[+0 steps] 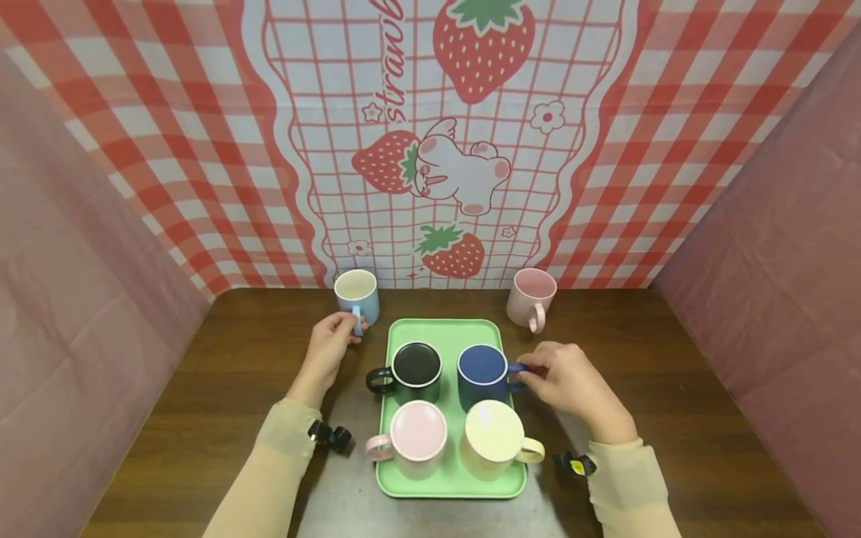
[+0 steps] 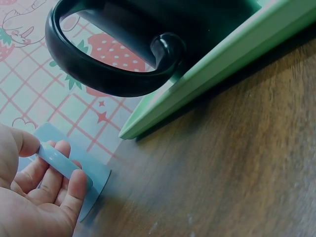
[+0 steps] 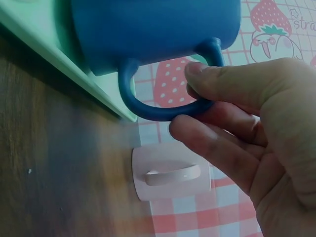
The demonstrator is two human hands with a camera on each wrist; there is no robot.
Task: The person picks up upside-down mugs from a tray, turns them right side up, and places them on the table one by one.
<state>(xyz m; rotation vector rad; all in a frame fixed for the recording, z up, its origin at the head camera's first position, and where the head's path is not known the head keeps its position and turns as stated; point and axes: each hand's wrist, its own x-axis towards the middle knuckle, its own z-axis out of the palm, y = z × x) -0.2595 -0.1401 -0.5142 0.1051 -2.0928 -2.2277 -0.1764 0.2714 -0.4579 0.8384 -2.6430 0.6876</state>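
Observation:
My left hand grips the handle of a light blue mug at the back left of the table. In the left wrist view its thumb and fingers are around the light blue handle. A dark blue mug stands on the green tray, at its right side. My right hand pinches that mug's handle between thumb and fingers, as the right wrist view shows. Left of the dark blue mug is a black mug, its handle pointing left.
A pink mug and a pale yellow mug stand on the tray's near half, handles facing outward. Behind the tray to the right is another pink mug. A strawberry-patterned cloth hangs along the table's back edge.

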